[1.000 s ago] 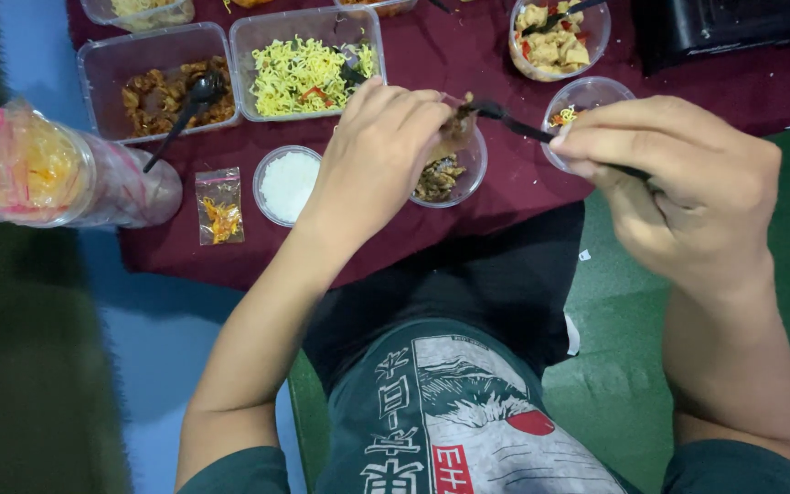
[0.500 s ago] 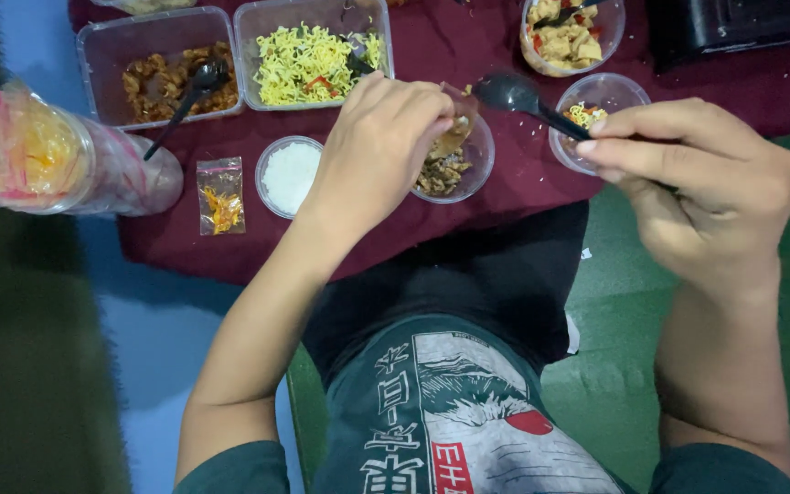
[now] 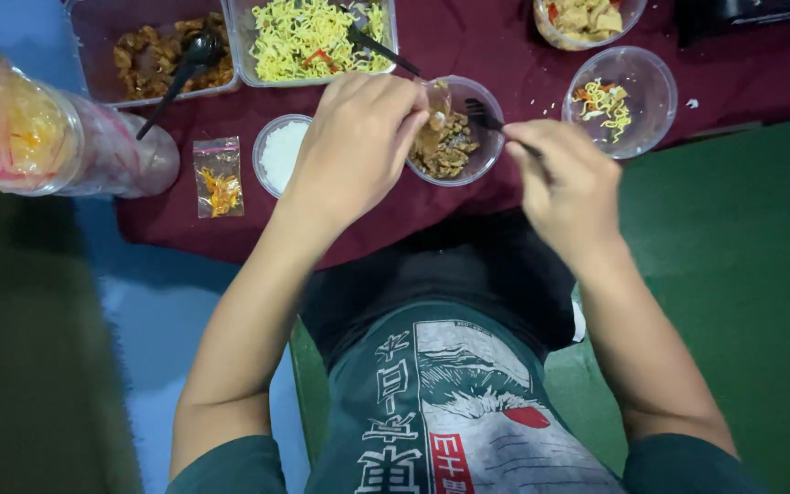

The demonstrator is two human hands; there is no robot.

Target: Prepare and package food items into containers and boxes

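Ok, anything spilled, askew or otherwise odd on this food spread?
Little stands out. A few pale crumbs lie loose on the maroon cloth beside the small bowl with noodle scraps, like minor spills. The left hand tilts a small clear packet over the brown-food bowl, and nothing has landed outside it.

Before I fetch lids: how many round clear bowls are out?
4: brown-food bowl between the hands, noodle bowl at right, one cut off by the top edge, small white-filled one at left. More may lie out of frame.
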